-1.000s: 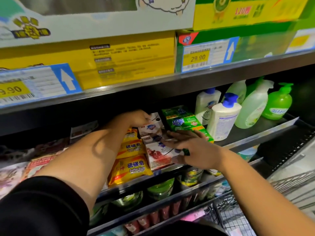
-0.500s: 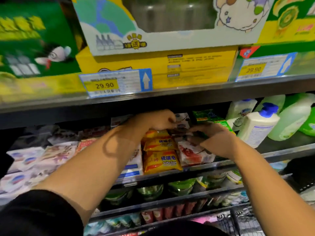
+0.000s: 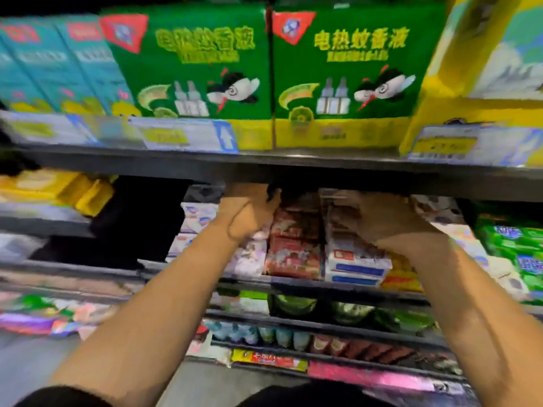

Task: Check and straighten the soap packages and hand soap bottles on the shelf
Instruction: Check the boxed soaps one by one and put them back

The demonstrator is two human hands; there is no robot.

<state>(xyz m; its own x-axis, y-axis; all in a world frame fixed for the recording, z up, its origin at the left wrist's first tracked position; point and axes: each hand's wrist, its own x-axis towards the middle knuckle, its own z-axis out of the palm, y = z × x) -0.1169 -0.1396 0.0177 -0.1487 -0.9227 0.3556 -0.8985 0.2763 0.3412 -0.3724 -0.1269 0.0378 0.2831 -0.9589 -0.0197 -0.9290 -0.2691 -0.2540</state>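
Observation:
The picture is motion-blurred. Rows of soap packages fill the middle shelf point(image 3: 188, 270): pink-white packs point(image 3: 249, 257), red packs point(image 3: 293, 254), white boxes with blue stripes point(image 3: 355, 265), yellow packs point(image 3: 402, 274) and green packs point(image 3: 517, 248). My left hand point(image 3: 249, 212) reaches deep under the upper shelf, its fingers curled over the top of the pink-white packs. Over the white-and-blue boxes lies my right hand point(image 3: 385, 221), fingers stretched toward the back. The fingertips of both hands are partly hidden. No hand soap bottles are in view.
The upper shelf edge point(image 3: 293, 168) hangs just above both hands and carries green mosquito-liquid boxes point(image 3: 191, 69), teal boxes point(image 3: 58, 63) and price tags point(image 3: 188, 136). Lower shelves point(image 3: 293, 327) hold more packaged goods. Yellow packs point(image 3: 73, 189) lie at the far left.
The view swung left and up, so the soap bottles left the picture. Both hands shifted left along the row, from the yellow and red packs to the pink-white packs and white-blue boxes.

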